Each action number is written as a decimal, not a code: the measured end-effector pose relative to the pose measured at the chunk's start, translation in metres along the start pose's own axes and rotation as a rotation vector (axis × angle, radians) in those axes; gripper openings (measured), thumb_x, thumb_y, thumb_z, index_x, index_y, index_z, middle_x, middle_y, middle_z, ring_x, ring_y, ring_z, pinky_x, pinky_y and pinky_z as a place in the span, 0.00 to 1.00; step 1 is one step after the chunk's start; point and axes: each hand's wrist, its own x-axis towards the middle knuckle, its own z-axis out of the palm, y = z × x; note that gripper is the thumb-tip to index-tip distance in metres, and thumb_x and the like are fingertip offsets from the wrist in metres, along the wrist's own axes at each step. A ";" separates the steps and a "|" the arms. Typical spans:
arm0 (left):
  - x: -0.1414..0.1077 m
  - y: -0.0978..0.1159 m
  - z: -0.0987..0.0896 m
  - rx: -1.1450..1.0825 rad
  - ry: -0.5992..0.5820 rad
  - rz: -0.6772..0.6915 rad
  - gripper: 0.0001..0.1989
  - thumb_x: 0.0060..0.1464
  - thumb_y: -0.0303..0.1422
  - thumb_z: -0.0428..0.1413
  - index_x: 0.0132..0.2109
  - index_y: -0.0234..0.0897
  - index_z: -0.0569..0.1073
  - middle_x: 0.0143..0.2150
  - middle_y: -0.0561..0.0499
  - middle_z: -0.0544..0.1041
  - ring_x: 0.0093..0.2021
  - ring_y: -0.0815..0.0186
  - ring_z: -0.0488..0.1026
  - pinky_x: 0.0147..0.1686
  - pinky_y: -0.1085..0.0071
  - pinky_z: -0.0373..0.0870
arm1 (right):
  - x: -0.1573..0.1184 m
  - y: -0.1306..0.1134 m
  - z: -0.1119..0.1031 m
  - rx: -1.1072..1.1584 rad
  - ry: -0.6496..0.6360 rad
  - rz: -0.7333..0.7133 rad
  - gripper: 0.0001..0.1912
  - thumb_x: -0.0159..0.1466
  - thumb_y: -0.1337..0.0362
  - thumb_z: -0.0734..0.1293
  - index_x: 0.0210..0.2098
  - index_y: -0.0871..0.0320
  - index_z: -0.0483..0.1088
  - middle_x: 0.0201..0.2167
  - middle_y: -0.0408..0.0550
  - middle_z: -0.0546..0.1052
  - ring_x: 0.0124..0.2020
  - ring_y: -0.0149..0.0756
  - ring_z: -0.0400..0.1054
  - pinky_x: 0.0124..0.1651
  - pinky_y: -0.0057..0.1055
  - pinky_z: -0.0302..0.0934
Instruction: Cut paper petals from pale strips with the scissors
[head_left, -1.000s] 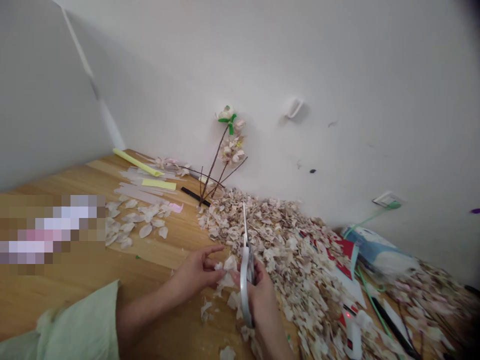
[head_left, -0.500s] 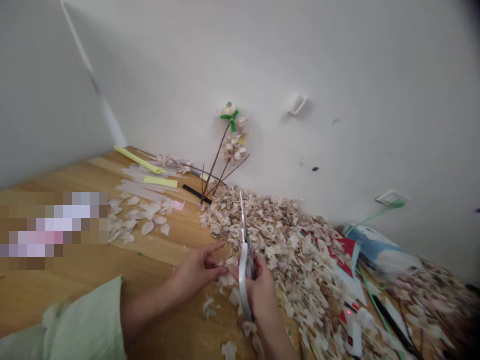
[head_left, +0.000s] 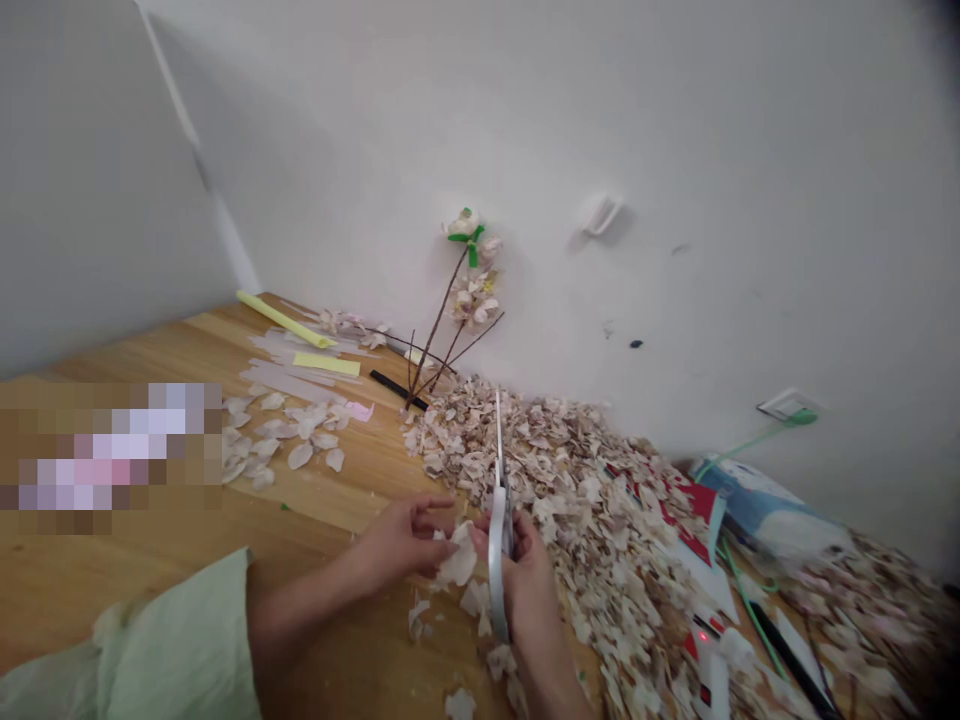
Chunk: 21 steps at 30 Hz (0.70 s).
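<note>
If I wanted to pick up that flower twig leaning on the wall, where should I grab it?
Probably low on the bare brown stem of the flower twig, coming from the open table side on the left. The blossoms and green tape sit at the top against the wall, and the scrap pile crowds its right.

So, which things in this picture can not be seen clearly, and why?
- Head view: the right hand shows only its back; its grip on the scissors is hidden.
- The pale petal piece in the left hand: its outline is too small and partly covered by fingers.
- A pixelated patch on the table hides what lies there.
- The glue gun is cut off by the bottom edge.
</note>
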 end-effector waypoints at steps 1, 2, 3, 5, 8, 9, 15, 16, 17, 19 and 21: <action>0.000 -0.001 0.001 0.000 0.028 0.046 0.32 0.30 0.31 0.66 0.47 0.34 0.68 0.28 0.55 0.75 0.24 0.70 0.71 0.24 0.74 0.65 | 0.000 0.001 0.001 0.000 -0.003 -0.006 0.19 0.38 0.58 0.74 0.26 0.57 0.66 0.21 0.41 0.73 0.23 0.34 0.66 0.26 0.28 0.62; 0.000 -0.001 0.001 0.009 0.050 0.086 0.30 0.30 0.30 0.66 0.45 0.34 0.69 0.29 0.54 0.75 0.24 0.70 0.71 0.24 0.74 0.65 | -0.001 0.001 0.001 0.000 -0.006 -0.013 0.18 0.38 0.58 0.74 0.25 0.57 0.66 0.21 0.41 0.73 0.23 0.34 0.66 0.27 0.28 0.62; 0.000 -0.001 0.002 0.024 0.068 0.114 0.28 0.31 0.30 0.65 0.44 0.33 0.68 0.28 0.54 0.75 0.23 0.71 0.70 0.24 0.74 0.64 | -0.001 0.003 0.002 0.001 -0.008 -0.023 0.18 0.39 0.58 0.74 0.25 0.57 0.66 0.21 0.40 0.73 0.23 0.34 0.66 0.27 0.28 0.62; 0.000 0.000 0.002 0.046 0.095 0.141 0.26 0.32 0.29 0.64 0.43 0.34 0.67 0.26 0.55 0.75 0.22 0.72 0.69 0.24 0.74 0.63 | -0.002 0.006 0.002 -0.005 -0.031 -0.041 0.17 0.40 0.60 0.74 0.25 0.57 0.66 0.20 0.38 0.72 0.23 0.32 0.65 0.27 0.26 0.60; -0.001 0.001 0.003 0.062 0.140 0.162 0.25 0.33 0.28 0.62 0.43 0.35 0.65 0.27 0.54 0.76 0.21 0.71 0.69 0.24 0.74 0.63 | -0.004 0.012 0.000 -0.054 -0.058 -0.078 0.16 0.42 0.63 0.72 0.29 0.57 0.66 0.22 0.38 0.71 0.24 0.33 0.65 0.29 0.26 0.60; -0.001 0.001 0.003 0.069 0.158 0.174 0.25 0.34 0.28 0.62 0.43 0.35 0.65 0.27 0.54 0.76 0.21 0.71 0.70 0.24 0.74 0.63 | -0.004 0.013 0.000 -0.082 -0.047 -0.085 0.16 0.42 0.63 0.71 0.29 0.57 0.65 0.22 0.38 0.71 0.25 0.33 0.64 0.29 0.27 0.60; -0.004 -0.004 0.005 0.137 0.213 0.286 0.19 0.39 0.30 0.60 0.41 0.37 0.65 0.28 0.54 0.76 0.27 0.68 0.73 0.28 0.72 0.66 | -0.001 0.019 -0.003 -0.136 0.006 -0.071 0.14 0.43 0.62 0.69 0.28 0.57 0.65 0.20 0.37 0.69 0.25 0.35 0.63 0.31 0.29 0.59; -0.005 -0.005 0.005 0.158 0.213 0.306 0.19 0.40 0.30 0.60 0.42 0.38 0.65 0.29 0.54 0.76 0.28 0.67 0.73 0.28 0.71 0.67 | 0.001 0.020 -0.003 -0.128 -0.008 -0.063 0.14 0.42 0.62 0.69 0.29 0.57 0.65 0.22 0.39 0.71 0.26 0.36 0.64 0.33 0.30 0.59; -0.005 -0.006 0.005 0.180 0.215 0.318 0.18 0.41 0.30 0.59 0.42 0.38 0.65 0.30 0.53 0.76 0.28 0.67 0.74 0.29 0.70 0.67 | 0.002 0.021 -0.003 -0.123 -0.017 -0.053 0.15 0.42 0.61 0.69 0.29 0.58 0.66 0.24 0.41 0.73 0.27 0.37 0.65 0.34 0.31 0.60; -0.005 -0.008 0.006 0.219 0.223 0.322 0.19 0.41 0.30 0.59 0.43 0.38 0.65 0.31 0.52 0.76 0.28 0.67 0.74 0.29 0.70 0.68 | 0.003 0.022 -0.003 -0.118 -0.019 -0.036 0.18 0.40 0.61 0.70 0.30 0.59 0.66 0.28 0.46 0.76 0.29 0.40 0.67 0.35 0.33 0.61; -0.005 -0.009 0.006 0.235 0.223 0.316 0.21 0.40 0.29 0.60 0.44 0.38 0.64 0.31 0.52 0.76 0.28 0.67 0.74 0.29 0.70 0.68 | 0.002 0.021 -0.002 -0.118 0.002 -0.030 0.20 0.39 0.60 0.70 0.32 0.60 0.66 0.29 0.49 0.76 0.30 0.42 0.69 0.34 0.34 0.61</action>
